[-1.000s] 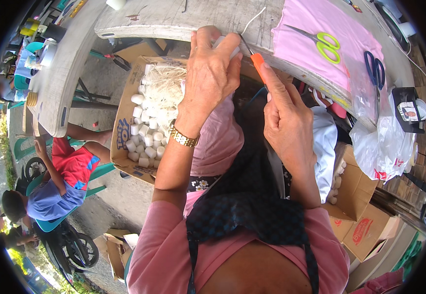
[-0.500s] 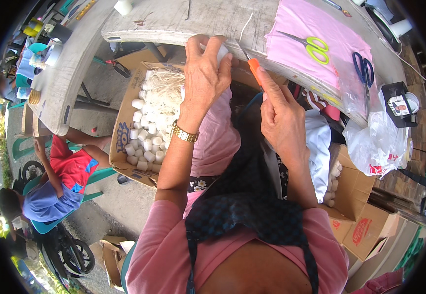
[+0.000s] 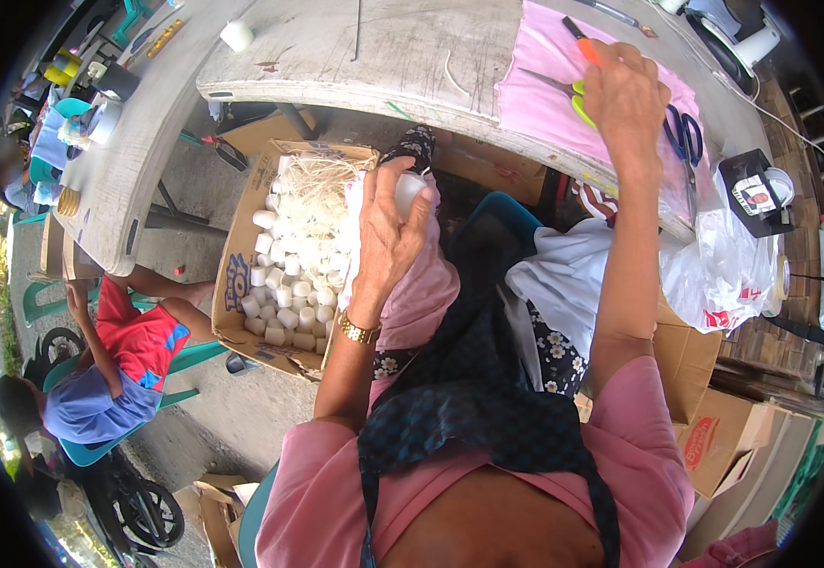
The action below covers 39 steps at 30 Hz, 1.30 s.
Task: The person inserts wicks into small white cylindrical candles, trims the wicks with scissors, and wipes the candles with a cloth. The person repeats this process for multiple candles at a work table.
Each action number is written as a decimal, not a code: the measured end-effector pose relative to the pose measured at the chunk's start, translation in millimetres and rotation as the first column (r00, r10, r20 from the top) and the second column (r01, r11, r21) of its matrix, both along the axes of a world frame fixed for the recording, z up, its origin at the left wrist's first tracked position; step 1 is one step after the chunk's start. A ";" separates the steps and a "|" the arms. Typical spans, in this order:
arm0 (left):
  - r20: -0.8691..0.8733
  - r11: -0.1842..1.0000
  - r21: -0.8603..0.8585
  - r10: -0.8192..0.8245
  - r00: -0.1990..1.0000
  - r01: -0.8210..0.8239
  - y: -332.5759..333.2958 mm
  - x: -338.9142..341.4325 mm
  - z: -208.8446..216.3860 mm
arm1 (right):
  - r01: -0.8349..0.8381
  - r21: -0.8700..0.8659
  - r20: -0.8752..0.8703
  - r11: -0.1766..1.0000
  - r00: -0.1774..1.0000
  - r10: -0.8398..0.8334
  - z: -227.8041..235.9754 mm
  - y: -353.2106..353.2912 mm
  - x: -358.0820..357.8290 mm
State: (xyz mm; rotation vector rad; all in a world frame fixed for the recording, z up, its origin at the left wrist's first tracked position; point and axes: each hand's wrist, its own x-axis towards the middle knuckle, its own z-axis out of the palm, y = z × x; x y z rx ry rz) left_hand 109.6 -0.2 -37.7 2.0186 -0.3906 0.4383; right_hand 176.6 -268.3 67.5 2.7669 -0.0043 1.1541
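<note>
My left hand (image 3: 391, 222) is closed around a white candle (image 3: 411, 194) above my lap, just right of an open cardboard box (image 3: 234, 275). Inside that box lie many small white candles (image 3: 284, 298) and a heap of pale strings (image 3: 313, 185). Over the pink cloth (image 3: 540, 85) on the table, my right hand (image 3: 623, 99) has its fingers on an orange-handled knife (image 3: 586, 45) with a dark end. Beneath that hand lie green-handled scissors (image 3: 578, 102), partly hidden. Dark blue-handled scissors (image 3: 684, 137) rest to its right.
The worn table (image 3: 336, 57) spans the far side, carrying a white candle (image 3: 237, 36) and a thin metal rod (image 3: 356, 33). A plastic bag (image 3: 720, 275) and black box (image 3: 755, 194) sit at right. Someone in red shorts (image 3: 133, 331) sits at left.
My right hand has moved right and away from me with the knife, over the cloth. My left hand has come down from the table edge with the candle.
</note>
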 end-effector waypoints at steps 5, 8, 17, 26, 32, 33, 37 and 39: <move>-0.102 0.998 0.001 -0.060 0.993 0.061 -4.5 -4.5 -2.9 | -0.325 0.138 -0.041 0.936 0.942 0.333 -30.8 93.5 -11.8; -0.193 0.997 -0.072 -0.053 0.980 0.039 -0.1 -9.1 -6.4 | -0.391 0.095 0.087 0.916 0.920 0.383 -54.3 110.2 -10.1; -0.297 0.981 -0.159 -0.158 0.942 0.115 -12.7 -12.6 -20.0 | -0.454 0.227 0.431 0.862 0.841 0.329 -21.6 72.7 -68.7; -0.289 0.939 -0.121 -0.344 0.893 0.323 -55.0 -18.8 -10.2 | 0.484 0.147 0.375 0.863 0.780 -0.501 36.4 -130.8 -252.7; -0.338 0.835 -0.139 -0.545 0.767 0.532 -123.8 -41.4 18.8 | 0.293 0.505 0.501 0.812 0.666 -0.552 14.3 -152.7 -300.9; -0.365 0.804 -0.154 -0.587 0.723 0.575 -135.6 -42.5 20.4 | 0.223 0.535 0.540 0.815 0.652 -0.533 13.8 -148.7 -301.7; -0.384 0.588 -0.365 -0.801 0.459 0.722 -189.0 -70.5 30.2 | 0.213 0.515 0.529 0.831 0.683 -0.503 25.8 -119.3 -316.6; -0.249 0.265 -0.552 -0.957 0.147 0.790 -207.5 -102.9 38.2 | 0.212 0.423 0.551 0.881 0.712 -0.436 29.6 -115.5 -322.7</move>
